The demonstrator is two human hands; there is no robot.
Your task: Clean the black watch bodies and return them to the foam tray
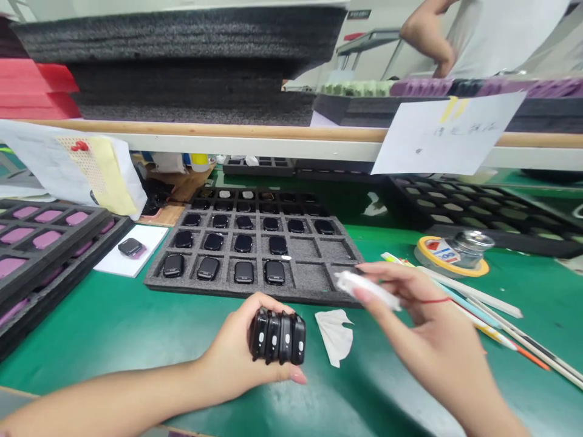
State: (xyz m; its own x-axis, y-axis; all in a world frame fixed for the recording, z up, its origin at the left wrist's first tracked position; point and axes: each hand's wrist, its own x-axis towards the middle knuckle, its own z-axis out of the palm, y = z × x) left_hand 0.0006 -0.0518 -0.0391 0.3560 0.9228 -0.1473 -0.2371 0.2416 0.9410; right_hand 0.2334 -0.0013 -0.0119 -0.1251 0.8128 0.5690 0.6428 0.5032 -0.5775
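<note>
Looking down on a glossy green counter (191, 328), past two bare hands. In the left hand (243, 346), gripping four black watches (273, 337), packed flat against one another with edges turned toward the viewer. Clasped by fingers above and below, probably to hold the row square and stop any slipping. In the right hand (435, 328), pinching a slim white strip (376, 291) between thumb and fingers (too blurred to tell cloth, paper or plastic). Gripped lightly and angled out, perhaps for control of the tip.

On the counter between both sets of fingers, lying loose, a torn-edged tissue (334, 337), likely kept there for easy reach. Just beyond the left fingers, a tray (310, 277) bearing more watches (208, 268), set one to a pocket, presumably against rubbing. Well left of the left fingers, a lone watch (131, 247) on a white pad (152, 240). Beyond the right fingers and farther right, a jar (473, 250) with a yellow ring (450, 271) about its base, and long thin sticks (473, 294) slanting toward the right edge.

In texture, ranging from grainy gray foam in the square-pocketed tray to smooth, round-cornered black watches, marked along the held edges with small white ovals. Thin and creased in the tissue; clear and shiny-topped in the jar.
</note>
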